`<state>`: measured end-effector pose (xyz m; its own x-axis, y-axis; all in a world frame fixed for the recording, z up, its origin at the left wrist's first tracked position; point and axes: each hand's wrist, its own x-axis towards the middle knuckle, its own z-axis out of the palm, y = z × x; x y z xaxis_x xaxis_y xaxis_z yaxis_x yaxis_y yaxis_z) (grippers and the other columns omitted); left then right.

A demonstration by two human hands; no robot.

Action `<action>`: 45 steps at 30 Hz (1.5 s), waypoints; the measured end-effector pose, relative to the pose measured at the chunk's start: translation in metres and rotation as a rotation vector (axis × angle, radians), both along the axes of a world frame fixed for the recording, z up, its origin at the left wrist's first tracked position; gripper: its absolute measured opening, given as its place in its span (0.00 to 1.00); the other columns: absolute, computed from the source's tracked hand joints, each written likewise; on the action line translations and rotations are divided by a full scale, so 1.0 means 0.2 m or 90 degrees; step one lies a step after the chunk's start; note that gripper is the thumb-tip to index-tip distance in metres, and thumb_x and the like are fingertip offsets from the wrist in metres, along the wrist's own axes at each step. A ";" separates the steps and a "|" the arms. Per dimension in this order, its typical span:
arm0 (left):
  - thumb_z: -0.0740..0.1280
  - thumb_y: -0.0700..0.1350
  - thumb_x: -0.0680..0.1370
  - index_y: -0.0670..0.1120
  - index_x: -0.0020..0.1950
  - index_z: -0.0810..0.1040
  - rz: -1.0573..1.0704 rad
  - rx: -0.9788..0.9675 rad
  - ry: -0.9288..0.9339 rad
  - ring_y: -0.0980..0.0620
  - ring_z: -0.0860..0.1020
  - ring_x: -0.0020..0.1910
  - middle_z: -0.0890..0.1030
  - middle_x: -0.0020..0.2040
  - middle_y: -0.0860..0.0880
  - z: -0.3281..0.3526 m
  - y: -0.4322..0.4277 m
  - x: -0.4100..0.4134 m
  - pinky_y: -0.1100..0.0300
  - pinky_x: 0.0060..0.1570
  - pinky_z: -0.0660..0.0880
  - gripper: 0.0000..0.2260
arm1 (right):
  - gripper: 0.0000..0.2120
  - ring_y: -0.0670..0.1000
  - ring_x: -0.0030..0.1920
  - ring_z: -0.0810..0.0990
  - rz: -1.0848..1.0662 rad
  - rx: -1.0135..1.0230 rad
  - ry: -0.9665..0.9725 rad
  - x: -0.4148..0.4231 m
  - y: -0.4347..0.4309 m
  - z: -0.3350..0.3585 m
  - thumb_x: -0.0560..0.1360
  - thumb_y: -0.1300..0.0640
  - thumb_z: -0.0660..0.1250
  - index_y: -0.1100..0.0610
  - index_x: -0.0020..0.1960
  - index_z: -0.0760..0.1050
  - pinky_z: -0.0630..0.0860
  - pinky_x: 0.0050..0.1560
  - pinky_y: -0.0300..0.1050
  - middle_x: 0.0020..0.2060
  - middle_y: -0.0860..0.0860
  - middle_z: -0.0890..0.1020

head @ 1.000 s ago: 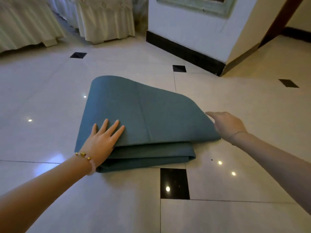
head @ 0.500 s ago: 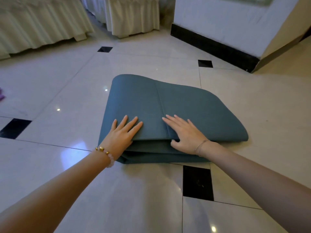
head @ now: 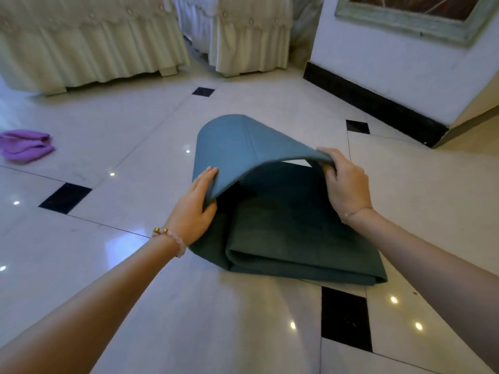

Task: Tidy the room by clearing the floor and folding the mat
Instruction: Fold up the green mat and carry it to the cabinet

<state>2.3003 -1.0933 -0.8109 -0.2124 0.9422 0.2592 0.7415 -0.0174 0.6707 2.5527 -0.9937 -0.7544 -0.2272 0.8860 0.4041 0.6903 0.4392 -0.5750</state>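
A thick blue-green mat [head: 283, 238] lies folded in layers on the glossy tiled floor in front of me. Its top layer [head: 243, 147] arches up off the stack like a hood. My left hand [head: 194, 209] grips the near left edge of that raised layer, thumb on top and fingers underneath. My right hand [head: 343, 182] pinches the raised layer's right corner, fingers curled over it. The lower folded layers stay flat on the floor beneath the arch.
A purple cloth [head: 24, 145] lies on the floor at the far left. Two beds with cream skirts [head: 89, 49] stand at the back. A white wall with a black baseboard [head: 378, 103] juts in at the right, bearing a framed picture [head: 413, 14].
Both hands lay flat on the folded mat before. Now they grip the top layer's edge and have lifted it into an arch. The view has shifted and shows the purple cloth.
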 end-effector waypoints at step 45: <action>0.60 0.68 0.72 0.50 0.71 0.67 0.410 0.120 -1.066 0.41 0.73 0.61 0.75 0.62 0.46 -0.34 -0.45 -0.69 0.38 0.60 0.70 0.33 | 0.38 0.69 0.73 0.54 0.267 -0.104 -0.576 -1.24 -0.56 -0.48 0.76 0.70 0.58 0.57 0.77 0.38 0.62 0.69 0.61 0.75 0.64 0.49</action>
<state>2.1619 -1.1841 -0.8794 -0.6158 0.6013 -0.5091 -0.7278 -0.1867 0.6599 2.3039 -1.1067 -0.8503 -0.6939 0.6938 -0.1927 0.7051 0.7090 0.0137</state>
